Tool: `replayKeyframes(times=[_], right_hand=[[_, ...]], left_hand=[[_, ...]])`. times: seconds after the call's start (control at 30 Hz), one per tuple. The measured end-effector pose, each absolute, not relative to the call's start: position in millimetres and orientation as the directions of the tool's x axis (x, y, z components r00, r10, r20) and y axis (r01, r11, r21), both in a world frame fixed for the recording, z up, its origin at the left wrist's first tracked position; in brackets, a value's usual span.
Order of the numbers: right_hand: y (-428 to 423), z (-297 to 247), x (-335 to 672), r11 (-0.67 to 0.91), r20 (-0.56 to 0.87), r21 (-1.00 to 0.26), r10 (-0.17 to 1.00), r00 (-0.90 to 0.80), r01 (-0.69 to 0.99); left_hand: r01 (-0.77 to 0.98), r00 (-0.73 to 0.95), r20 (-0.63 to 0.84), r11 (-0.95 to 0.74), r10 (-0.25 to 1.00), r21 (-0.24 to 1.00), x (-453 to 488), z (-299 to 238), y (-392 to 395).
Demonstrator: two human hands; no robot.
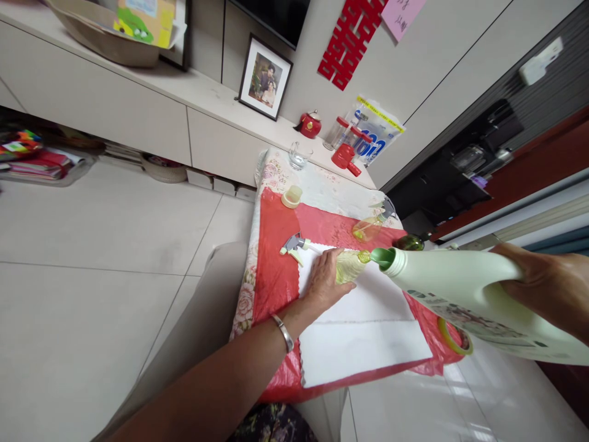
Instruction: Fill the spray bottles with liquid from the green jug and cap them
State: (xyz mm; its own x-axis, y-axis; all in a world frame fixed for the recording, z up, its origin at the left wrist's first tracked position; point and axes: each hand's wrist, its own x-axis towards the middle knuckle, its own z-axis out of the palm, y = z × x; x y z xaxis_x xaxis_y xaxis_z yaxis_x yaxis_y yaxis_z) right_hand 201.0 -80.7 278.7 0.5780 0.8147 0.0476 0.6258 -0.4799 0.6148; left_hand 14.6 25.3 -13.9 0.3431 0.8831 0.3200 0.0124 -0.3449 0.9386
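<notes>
Left of the small bottle (348,268) sit a pale cap (291,197) and a loose spray head (289,244), so the opening up looks done. The left hand (323,281) curls its fingers round the small bottle, over the white sheet (363,350). Just beyond the small bottle is a second spray bottle (367,229), its head on. To the right, the tilted jug (442,273) brings its mouth to the small bottle's neck, the right hand (547,283) wrapped round its handle. Pouring seems underway; the fill level is unclear, and the spray head remains unfitted.
</notes>
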Motion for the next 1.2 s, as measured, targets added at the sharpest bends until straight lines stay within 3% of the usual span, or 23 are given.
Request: replayKeyframes(times=[1.2], right_hand=[[-78.8,278.0,199.6,-0.501,0.055,0.612,0.798,0.600,0.612]], left_hand=[[0.026,0.347,0.309,-0.338,0.886,0.941,14.0,-11.8,25.0]])
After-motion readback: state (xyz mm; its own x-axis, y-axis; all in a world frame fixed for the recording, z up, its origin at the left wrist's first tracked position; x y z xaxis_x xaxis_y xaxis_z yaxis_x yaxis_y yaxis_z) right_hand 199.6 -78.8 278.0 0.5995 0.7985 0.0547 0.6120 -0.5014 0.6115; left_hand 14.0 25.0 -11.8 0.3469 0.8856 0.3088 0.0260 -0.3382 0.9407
